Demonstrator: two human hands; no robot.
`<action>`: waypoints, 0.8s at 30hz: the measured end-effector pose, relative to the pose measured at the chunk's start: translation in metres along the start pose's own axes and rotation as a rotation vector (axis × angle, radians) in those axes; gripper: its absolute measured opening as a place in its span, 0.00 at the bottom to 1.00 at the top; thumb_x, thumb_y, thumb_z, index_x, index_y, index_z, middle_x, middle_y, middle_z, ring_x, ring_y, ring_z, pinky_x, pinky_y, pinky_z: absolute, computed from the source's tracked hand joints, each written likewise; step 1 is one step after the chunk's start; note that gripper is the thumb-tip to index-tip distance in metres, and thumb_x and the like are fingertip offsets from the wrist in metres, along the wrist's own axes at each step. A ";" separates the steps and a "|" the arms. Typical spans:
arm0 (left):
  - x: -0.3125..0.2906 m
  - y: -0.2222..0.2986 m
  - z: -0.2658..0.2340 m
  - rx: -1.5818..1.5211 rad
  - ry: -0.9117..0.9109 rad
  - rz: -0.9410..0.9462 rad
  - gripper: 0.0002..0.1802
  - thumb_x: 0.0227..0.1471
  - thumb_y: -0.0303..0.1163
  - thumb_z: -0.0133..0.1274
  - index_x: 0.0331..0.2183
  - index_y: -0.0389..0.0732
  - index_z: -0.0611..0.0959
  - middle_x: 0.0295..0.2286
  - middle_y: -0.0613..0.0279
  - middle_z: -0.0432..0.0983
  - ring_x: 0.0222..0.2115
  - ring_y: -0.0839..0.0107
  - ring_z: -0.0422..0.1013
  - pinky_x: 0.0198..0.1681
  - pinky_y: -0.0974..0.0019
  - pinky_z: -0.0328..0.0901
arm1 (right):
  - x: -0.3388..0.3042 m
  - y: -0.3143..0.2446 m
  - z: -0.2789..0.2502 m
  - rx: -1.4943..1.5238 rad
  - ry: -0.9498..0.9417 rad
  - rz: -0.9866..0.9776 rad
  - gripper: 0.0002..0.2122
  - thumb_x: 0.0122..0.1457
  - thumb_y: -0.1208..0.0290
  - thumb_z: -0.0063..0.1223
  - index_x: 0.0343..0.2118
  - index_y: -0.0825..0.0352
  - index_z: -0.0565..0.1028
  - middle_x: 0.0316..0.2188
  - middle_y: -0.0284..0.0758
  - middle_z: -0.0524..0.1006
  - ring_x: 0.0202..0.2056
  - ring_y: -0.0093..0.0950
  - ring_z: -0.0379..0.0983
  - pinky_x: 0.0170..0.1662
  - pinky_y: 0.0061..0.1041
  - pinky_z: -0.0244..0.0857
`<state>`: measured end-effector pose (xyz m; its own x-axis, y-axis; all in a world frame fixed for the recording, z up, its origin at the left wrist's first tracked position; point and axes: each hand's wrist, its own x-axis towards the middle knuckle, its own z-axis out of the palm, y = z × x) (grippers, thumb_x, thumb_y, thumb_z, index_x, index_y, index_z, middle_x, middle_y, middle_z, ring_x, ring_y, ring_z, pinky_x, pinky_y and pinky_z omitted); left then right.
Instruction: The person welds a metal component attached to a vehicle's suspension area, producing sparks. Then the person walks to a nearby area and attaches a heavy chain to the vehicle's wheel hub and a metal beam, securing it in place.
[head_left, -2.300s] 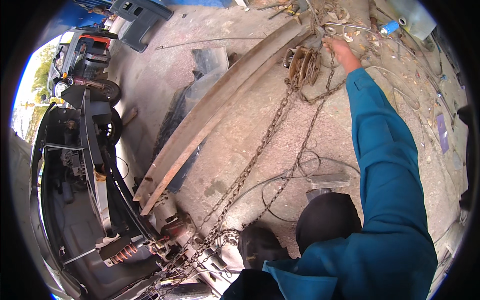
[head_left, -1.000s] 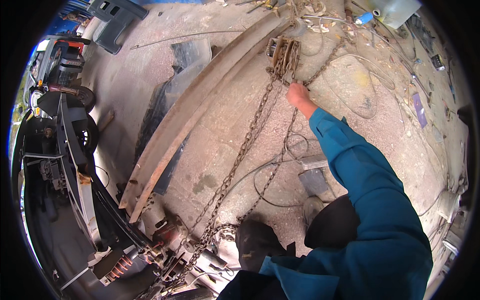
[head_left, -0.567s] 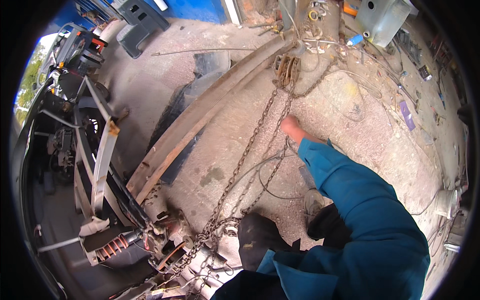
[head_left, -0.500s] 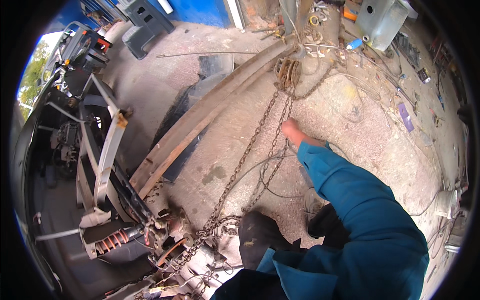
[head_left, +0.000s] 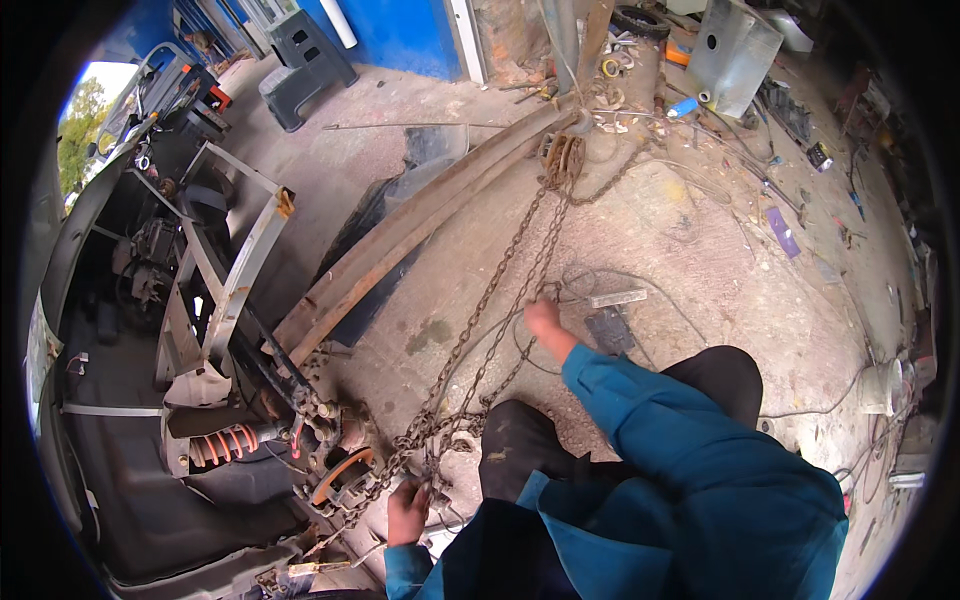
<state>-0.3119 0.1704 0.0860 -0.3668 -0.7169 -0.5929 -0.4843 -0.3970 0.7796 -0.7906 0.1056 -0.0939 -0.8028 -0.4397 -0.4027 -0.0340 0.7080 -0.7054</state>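
A rusty chain hoist block (head_left: 562, 160) lies on the floor at the far end, beside a long steel beam. Several strands of chain (head_left: 497, 290) stretch from it toward me. My right hand (head_left: 543, 318) is closed round one of these strands, about midway along. Near the lower edge my left hand (head_left: 408, 508) is closed beside the tangled chain and a hook at the near end; its fingers are partly hidden, and what they hold I cannot make out. The near chain runs to a rusty brake disc (head_left: 345, 475) on the vehicle's suspension.
On the left stands a stripped vehicle frame (head_left: 235, 290) with an orange coil spring (head_left: 222, 446). The steel beam (head_left: 430, 225) crosses the floor diagonally. A grey step stool (head_left: 305, 70) stands at the back. Cables, a metal tank (head_left: 735, 55) and scattered scraps lie to the right.
My right hand has moved nearer to me and slightly left along the chain strands. My left hand has risen into view by the chain's near end. My right knee has come into sight.
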 end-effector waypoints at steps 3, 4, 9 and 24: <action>0.046 0.004 0.022 0.201 -0.046 0.145 0.11 0.64 0.27 0.54 0.47 0.34 0.81 0.24 0.64 0.76 0.23 0.79 0.67 0.27 0.70 0.64 | -0.054 -0.010 0.007 -0.011 -0.012 -0.080 0.21 0.64 0.60 0.52 0.49 0.76 0.74 0.43 0.59 0.80 0.49 0.55 0.77 0.52 0.48 0.71; 0.060 0.005 0.028 0.255 -0.093 0.167 0.14 0.63 0.27 0.54 0.50 0.34 0.79 0.25 0.61 0.77 0.25 0.77 0.70 0.29 0.68 0.66 | -0.072 -0.015 0.008 -0.003 -0.037 -0.075 0.21 0.64 0.60 0.52 0.49 0.76 0.73 0.42 0.59 0.80 0.48 0.55 0.77 0.52 0.48 0.71; 0.123 0.007 0.069 0.231 -0.252 0.183 0.22 0.64 0.26 0.53 0.58 0.38 0.72 0.31 0.58 0.79 0.31 0.73 0.75 0.36 0.66 0.71 | -0.155 -0.045 0.004 -0.073 -0.129 -0.134 0.22 0.64 0.60 0.53 0.46 0.79 0.70 0.39 0.60 0.81 0.44 0.56 0.79 0.50 0.49 0.72; 0.219 0.055 0.098 0.429 -0.740 0.623 0.37 0.66 0.62 0.42 0.50 0.36 0.82 0.40 0.55 0.83 0.37 0.65 0.77 0.44 0.61 0.72 | -0.302 -0.068 -0.050 0.018 -0.344 -0.839 0.16 0.57 0.67 0.55 0.41 0.76 0.69 0.34 0.56 0.79 0.39 0.55 0.78 0.43 0.49 0.71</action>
<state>-0.4969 0.0476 -0.0208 -0.9698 -0.1393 -0.2000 -0.2307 0.2600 0.9376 -0.5757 0.2176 0.1049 -0.2962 -0.9501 0.0975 -0.5162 0.0734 -0.8533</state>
